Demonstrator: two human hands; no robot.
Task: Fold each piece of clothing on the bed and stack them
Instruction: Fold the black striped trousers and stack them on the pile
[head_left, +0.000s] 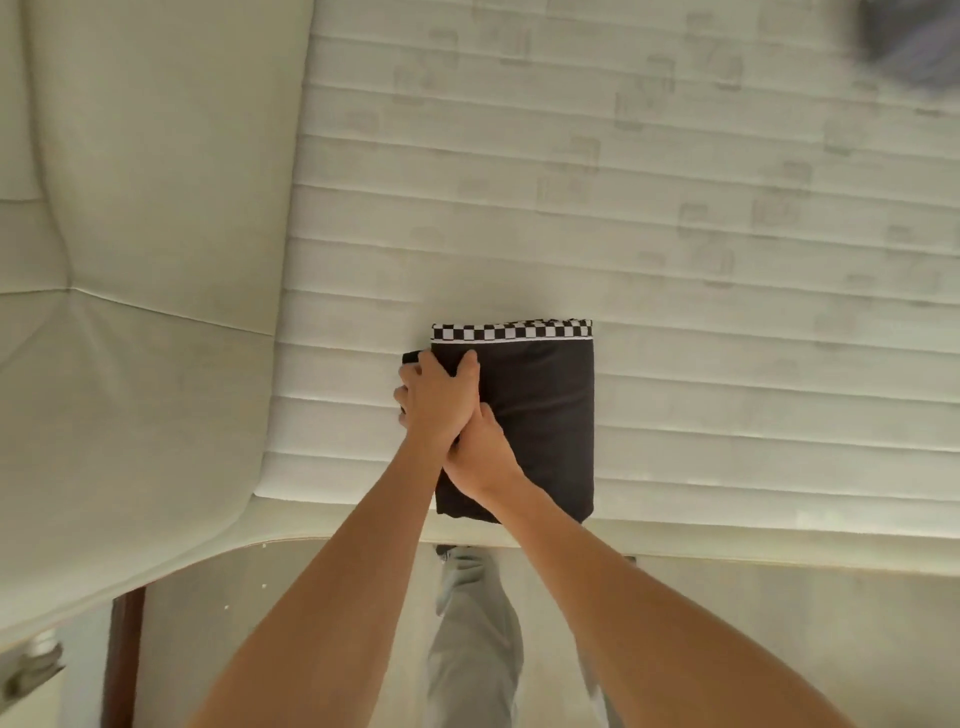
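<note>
Left hand (435, 391) grips the left edge of the folded black fabric garment with a black-and-white checkered band (540, 415), its thumb lying on top of the cloth and its fingers curled round the edge. Right hand (480, 451) sits just beside and partly under the left wrist, its fingers wrapped over the same left edge nearer the person, so both hands clutch the garment and touch each other.

The cream quilted mattress of the bed (649, 234), stitched in horizontal bands with faint square patterns, carries the garment near its front edge, towards the front left corner. A cream padded upholstered panel (145, 234) runs along the bed's left side. The garment lies flat as a neat rectangle, its checkered band along the far side. A blurred dark grey cloth (914, 41) lies at the far right corner of the bed, well apart from the garment. Below the front edge, a leg in light grey trousers (475, 639) stands on the pale floor (779, 597).
</note>
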